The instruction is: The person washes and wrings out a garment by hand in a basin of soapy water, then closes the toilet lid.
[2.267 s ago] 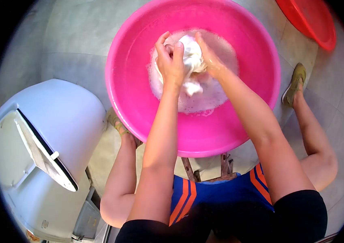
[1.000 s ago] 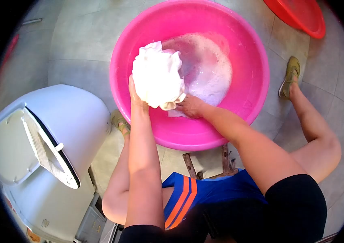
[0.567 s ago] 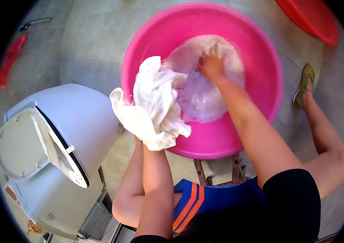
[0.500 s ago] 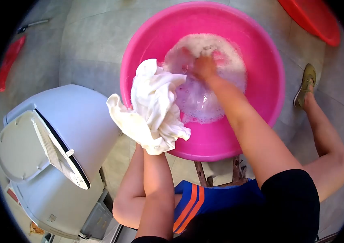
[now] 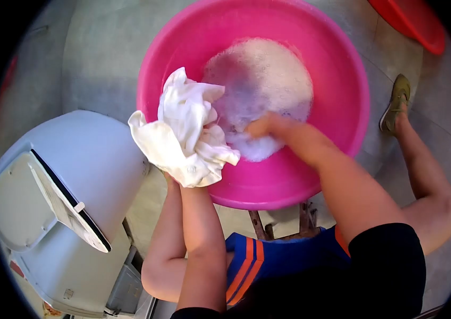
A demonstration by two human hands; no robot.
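Observation:
A crumpled white cloth garment (image 5: pixel 185 122) is bunched over my left hand, which it hides, above the left rim of the large pink basin (image 5: pixel 342 106). Only my left wrist and forearm show below the fabric. Inside the basin, my right hand (image 5: pixel 263 126) reaches into foamy, cloudy water (image 5: pixel 278 69) near its closer edge. Its fingertips are lost in white suds, so I cannot see whether they grip anything.
A white appliance with an open lid (image 5: pixel 76 165) stands at the left. Part of a red basin (image 5: pixel 411 24) shows at the upper right. Wooden stool legs (image 5: pixel 257 223) are below the pink basin, and my shod foot (image 5: pixel 395 106) rests on the tiled floor at the right.
My right hand has come from the middle of the water towards the near side of the basin. My left hand still holds up the white garment. The view has shifted slightly.

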